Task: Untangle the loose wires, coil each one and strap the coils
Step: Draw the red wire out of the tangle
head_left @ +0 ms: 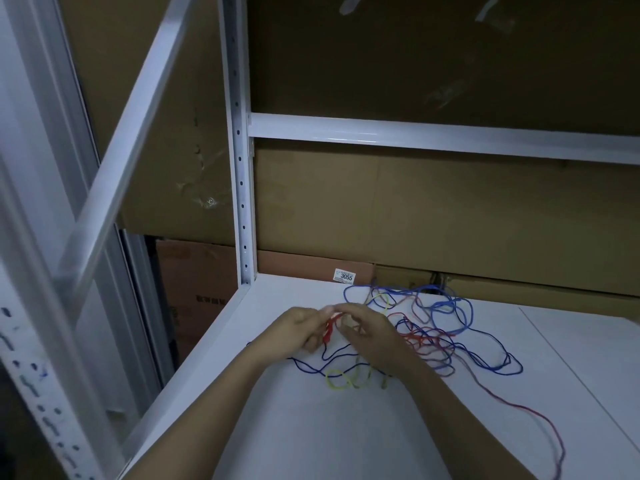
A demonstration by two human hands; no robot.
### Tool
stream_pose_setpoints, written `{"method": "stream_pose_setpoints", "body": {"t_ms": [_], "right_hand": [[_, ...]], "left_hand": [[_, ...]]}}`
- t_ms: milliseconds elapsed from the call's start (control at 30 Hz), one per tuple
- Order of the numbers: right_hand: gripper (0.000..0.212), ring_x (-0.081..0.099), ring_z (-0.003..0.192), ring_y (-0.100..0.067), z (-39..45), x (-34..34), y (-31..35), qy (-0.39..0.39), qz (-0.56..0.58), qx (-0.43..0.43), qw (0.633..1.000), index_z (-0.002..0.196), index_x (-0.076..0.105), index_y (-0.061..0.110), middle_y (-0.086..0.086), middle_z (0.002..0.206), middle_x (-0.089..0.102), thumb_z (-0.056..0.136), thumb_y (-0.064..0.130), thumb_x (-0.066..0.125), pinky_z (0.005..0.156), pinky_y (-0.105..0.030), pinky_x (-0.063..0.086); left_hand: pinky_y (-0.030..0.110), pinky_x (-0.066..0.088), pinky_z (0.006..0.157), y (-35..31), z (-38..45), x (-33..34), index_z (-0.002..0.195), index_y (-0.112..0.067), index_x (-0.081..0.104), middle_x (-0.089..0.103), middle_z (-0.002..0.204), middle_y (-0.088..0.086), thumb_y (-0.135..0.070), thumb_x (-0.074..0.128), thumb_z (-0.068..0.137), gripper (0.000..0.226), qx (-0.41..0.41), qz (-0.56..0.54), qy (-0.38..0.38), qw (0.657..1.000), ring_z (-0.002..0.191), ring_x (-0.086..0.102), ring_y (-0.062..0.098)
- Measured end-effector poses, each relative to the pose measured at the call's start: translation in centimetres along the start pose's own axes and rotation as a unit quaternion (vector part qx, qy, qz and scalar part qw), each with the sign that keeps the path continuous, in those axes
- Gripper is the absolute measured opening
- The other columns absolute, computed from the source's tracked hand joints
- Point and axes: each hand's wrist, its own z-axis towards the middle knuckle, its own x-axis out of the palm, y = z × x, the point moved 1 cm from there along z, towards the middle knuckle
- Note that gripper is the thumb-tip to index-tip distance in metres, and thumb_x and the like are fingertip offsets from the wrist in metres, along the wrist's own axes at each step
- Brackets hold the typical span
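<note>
A tangle of thin wires lies on the white shelf board (pixel 311 427): blue wire (pixel 446 303), red wire (pixel 420 339) and yellow wire (pixel 337 382) cross one another. One red strand (pixel 540 419) trails off to the lower right. My left hand (pixel 294 332) and my right hand (pixel 370 332) meet at the tangle's left side. Both pinch a short bunch of red wire (pixel 329 330) between their fingertips, held just above the board. The fingers hide how the bunch is wound.
A white metal upright (pixel 239 168) and crossbar (pixel 433 136) frame the shelf. Brown cardboard boxes (pixel 433 209) stand behind it, one bearing a label reading 3055 (pixel 345 276). A slanted white brace (pixel 114 174) crosses on the left. The board's left edge (pixel 194 368) drops off.
</note>
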Motion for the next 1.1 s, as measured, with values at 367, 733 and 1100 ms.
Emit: {"method": "stream_pose_setpoints", "body": {"t_ms": [367,733,1100], "right_hand": [[0.028,0.054,0.053,-0.002,0.9,2.8,1.9,-0.115,0.085,0.032,0.989,0.089,0.067,0.03,0.01,0.06,0.062,0.099,0.013,0.047,0.057,-0.023,0.047],[0.035,0.049,0.06,0.011,0.9,4.9,4.5,-0.042,0.078,0.042,0.995,0.084,0.059,0.014,0.024,0.061,0.055,0.104,0.029,0.034,0.057,-0.002,0.035],[0.026,0.048,0.081,-0.016,1.6,2.5,4.5,-0.073,-0.077,-0.007,0.994,0.09,0.053,0.01,-0.004,0.087,0.052,0.103,0.016,0.032,0.076,-0.031,0.04]], "left_hand": [[0.019,0.043,0.066,-1.5,-1.4,-0.5,0.051,-0.023,0.033,0.022,0.042,0.001,-0.032,0.04,0.1,0.05,0.054,-0.176,0.023,0.983,0.049,0.038,0.016],[0.036,0.035,0.079,-1.2,-1.0,-0.4,0.055,-0.017,0.03,0.028,0.041,-0.002,-0.032,0.035,0.102,0.05,0.027,-0.342,-0.121,0.932,0.054,0.044,0.014],[0.004,0.038,0.068,-1.1,-2.3,-1.3,0.084,-0.024,0.054,0.057,0.079,-0.016,-0.039,0.032,0.102,0.033,0.018,-0.012,-0.116,0.993,0.069,0.05,-0.009]]}}
